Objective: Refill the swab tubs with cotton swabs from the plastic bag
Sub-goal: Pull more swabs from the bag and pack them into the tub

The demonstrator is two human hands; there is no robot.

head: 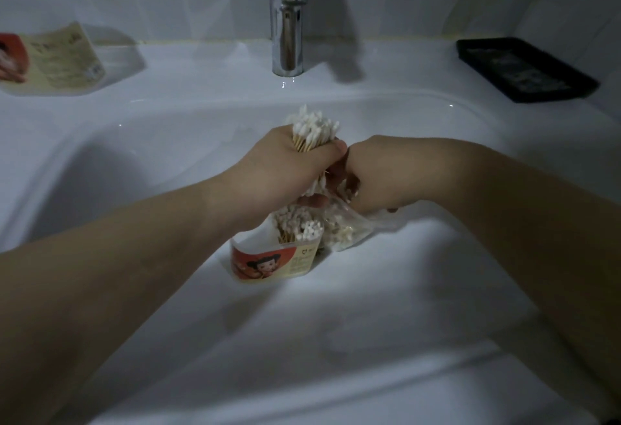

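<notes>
My left hand (pixel 285 169) grips a thick bunch of cotton swabs (pixel 314 130), white tips sticking up above the fist. Directly below it stands an open swab tub (pixel 272 261) with a red cartoon label, partly filled with swabs, inside the white sink basin (pixel 151 156). Beside the tub on the right lies the clear plastic bag (pixel 346 230) holding more swabs. My right hand (pixel 376 172) holds the bag's upper edge, fingers curled into it and mostly hidden.
A second swab tub (pixel 57 62) with the same label sits on the sink ledge at the back left. A chrome tap (pixel 288 15) rises at the back centre. A black tray (pixel 524 68) rests on the ledge at the back right.
</notes>
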